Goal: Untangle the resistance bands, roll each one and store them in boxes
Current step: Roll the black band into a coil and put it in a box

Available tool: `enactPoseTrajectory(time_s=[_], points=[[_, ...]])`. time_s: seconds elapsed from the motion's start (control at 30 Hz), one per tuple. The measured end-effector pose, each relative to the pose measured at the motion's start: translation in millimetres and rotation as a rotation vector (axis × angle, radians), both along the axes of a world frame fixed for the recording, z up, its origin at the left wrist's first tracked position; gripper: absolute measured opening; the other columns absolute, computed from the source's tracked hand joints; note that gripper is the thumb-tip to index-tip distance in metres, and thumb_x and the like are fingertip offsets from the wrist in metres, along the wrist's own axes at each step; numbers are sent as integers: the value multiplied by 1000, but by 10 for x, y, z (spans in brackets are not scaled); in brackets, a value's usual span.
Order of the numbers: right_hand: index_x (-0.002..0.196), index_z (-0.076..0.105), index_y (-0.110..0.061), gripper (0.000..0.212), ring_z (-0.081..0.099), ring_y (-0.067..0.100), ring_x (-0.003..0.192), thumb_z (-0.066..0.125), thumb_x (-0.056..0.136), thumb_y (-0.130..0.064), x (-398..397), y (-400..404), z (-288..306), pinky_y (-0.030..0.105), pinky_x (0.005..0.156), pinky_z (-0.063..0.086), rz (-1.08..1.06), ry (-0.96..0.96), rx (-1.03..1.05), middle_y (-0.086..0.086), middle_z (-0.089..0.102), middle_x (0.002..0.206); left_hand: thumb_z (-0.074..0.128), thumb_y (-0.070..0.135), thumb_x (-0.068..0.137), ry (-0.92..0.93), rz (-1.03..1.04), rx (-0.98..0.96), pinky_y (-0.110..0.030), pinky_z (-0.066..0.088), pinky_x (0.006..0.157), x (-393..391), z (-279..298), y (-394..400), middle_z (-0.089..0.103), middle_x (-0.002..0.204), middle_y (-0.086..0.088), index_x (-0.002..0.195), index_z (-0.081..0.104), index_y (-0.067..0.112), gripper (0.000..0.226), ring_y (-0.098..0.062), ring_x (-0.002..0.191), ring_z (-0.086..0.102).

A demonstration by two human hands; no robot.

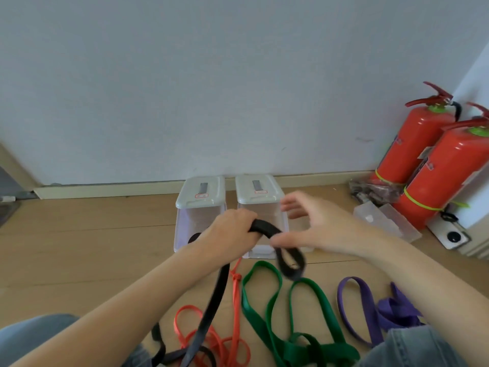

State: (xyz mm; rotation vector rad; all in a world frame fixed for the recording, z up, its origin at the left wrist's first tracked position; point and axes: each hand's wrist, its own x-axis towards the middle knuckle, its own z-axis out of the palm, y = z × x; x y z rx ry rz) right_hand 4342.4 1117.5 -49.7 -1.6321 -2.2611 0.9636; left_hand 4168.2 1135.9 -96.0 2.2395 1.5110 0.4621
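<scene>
Left hand [232, 231] grips the black band [211, 311] with fingers curled round it, held in front of the two boxes. From that grip the band arcs right to the right hand [309, 229], then drops into a small loop hanging below and right of it. Right hand: thumb and forefinger appear to pinch the band at the top of the loop, the other fingers spread wide; motion blur makes the pinch uncertain.

Below the left hand the band's long run falls toward the person, crossing the red band [235, 313] and ending in slack near the bottom edge of the view. Its long axis therefore runs from the boxes back toward the person.

Judgement: rolling has begun at the loop end. The free length lies on the person's side of the left hand, so it must feed up through that hand. The right hand is nearer the right box [258, 192]; the left box [199, 193] stands just beside it. A dark shape shows in the left box; it cannot be identified.

Green band [264, 313] and purple band [354, 311] lie unrolled nearer the person than the boxes.
</scene>
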Motion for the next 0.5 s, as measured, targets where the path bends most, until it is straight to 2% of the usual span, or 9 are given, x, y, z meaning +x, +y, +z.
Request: enactPoseTrajectory(time_s=[0.1,0.13,0.2,0.27,0.3,0.37,0.4,0.47,0.5], points=[[94,60,-15,34,58,6,71,72,75,-40,-133,-36,-139,20,62,42,91,-93,2,-10,62,76,49,18,87,9,-5,17,-18,32,50,40,-8,-28,46,60,9,61,43,24,28,-10,58,47],[84,62,-13,22,58,5,60,70,79,-33,-113,-32,-141,18,57,42,62,-28,1,-10,61,63,49,22,89,1,4,25,-16,29,48,19,-4,-13,45,60,10,61,41,26,29,-6,55,44],[78,64,-14,15,57,4,50,67,83,-28,-32,-6,-94,13,53,44,4,142,2,-10,59,49,50,30,91,-70,-14,-62,-14,33,49,-20,-51,-22,47,59,11,62,42,27,30,-1,54,45],[83,64,-18,8,56,7,50,66,84,-26,24,5,-21,15,55,47,-18,433,-69,-9,54,48,48,29,93,-163,-74,-296,-15,43,63,-46,-164,-92,55,66,8,65,51,23,28,-6,63,54],[85,65,-18,7,54,9,51,67,82,-25,50,7,21,19,56,48,-44,657,-132,-9,51,50,48,26,93,-139,-110,-404,-22,48,74,-68,-226,-130,58,70,5,67,54,21,27,-11,71,58],[77,66,-18,7,46,10,50,68,76,-25,108,47,95,24,55,47,-126,1100,-190,-8,44,54,48,21,94,-46,-175,-503,-33,49,86,-152,-339,-185,64,78,-5,70,57,16,26,-22,83,63],[73,63,-18,10,43,10,50,68,77,-26,157,76,119,25,55,46,-160,1196,-175,-7,40,54,46,21,95,-28,-164,-503,-36,50,87,-208,-354,-191,67,83,-12,72,57,13,27,-26,86,64],[73,55,-17,17,44,10,50,64,80,-31,265,125,112,26,57,46,-200,1092,-128,-7,39,54,43,27,97,-27,-48,-401,-35,51,84,-309,-274,-164,69,86,-16,73,57,10,33,-27,83,65],[74,53,-17,19,48,10,50,63,82,-32,308,142,75,25,59,46,-206,888,-104,-8,43,53,43,29,97,-84,18,-334,-32,52,81,-339,-181,-143,69,81,-14,72,58,9,35,-24,78,65]])
